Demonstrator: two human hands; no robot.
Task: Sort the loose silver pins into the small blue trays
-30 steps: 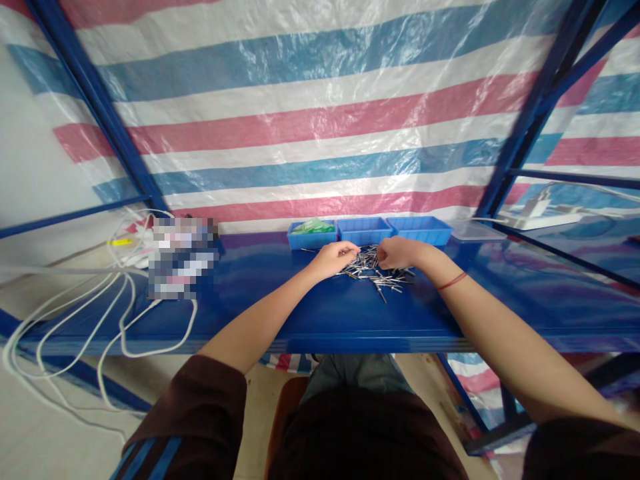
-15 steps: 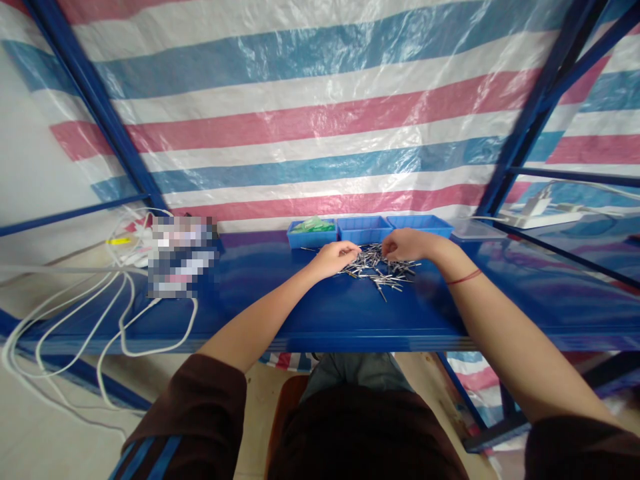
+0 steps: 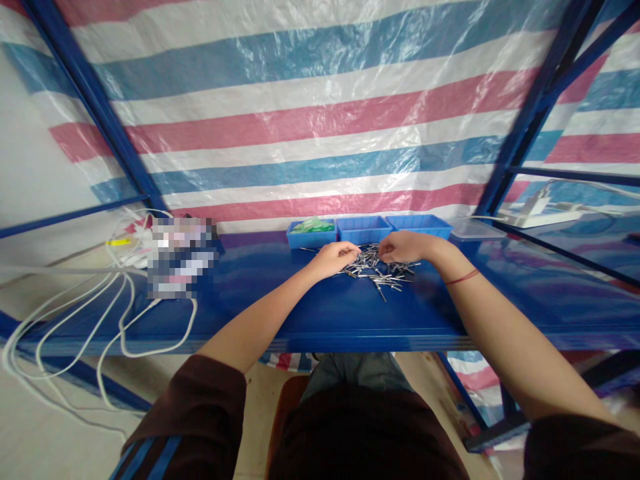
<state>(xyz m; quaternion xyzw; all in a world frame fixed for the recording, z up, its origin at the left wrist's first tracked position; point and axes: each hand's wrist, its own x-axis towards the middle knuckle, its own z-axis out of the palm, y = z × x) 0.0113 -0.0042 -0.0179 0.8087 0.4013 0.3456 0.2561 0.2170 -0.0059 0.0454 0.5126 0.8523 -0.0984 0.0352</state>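
A loose pile of thin metal rods point(image 3: 369, 268) lies on the blue table point(image 3: 330, 320). At the pile's left edge is my left hand point(image 3: 336, 259), its fingers curled together; whatever they hold is too small to make out. My right hand point(image 3: 400, 247) reaches down over the pile's right rear part with bent, pinched fingers, and its fingertips touch the rods. Behind the hands stand three blue bins: the left bin point(image 3: 313, 241) has green and clear plastic packets point(image 3: 313, 227), beside a middle bin point(image 3: 364, 230) and a right bin point(image 3: 425, 225).
A clear plastic lid point(image 3: 477, 229) lies right of the bins. A white power strip point(image 3: 545, 215) is farther right. White cables point(image 3: 131, 320) loop over the table's left side beside a blurred item point(image 3: 183, 257). Blue metal posts flank a striped sheet point(image 3: 310, 120).
My right hand has shifted slightly left over the rods. My left hand is nearly where it was.
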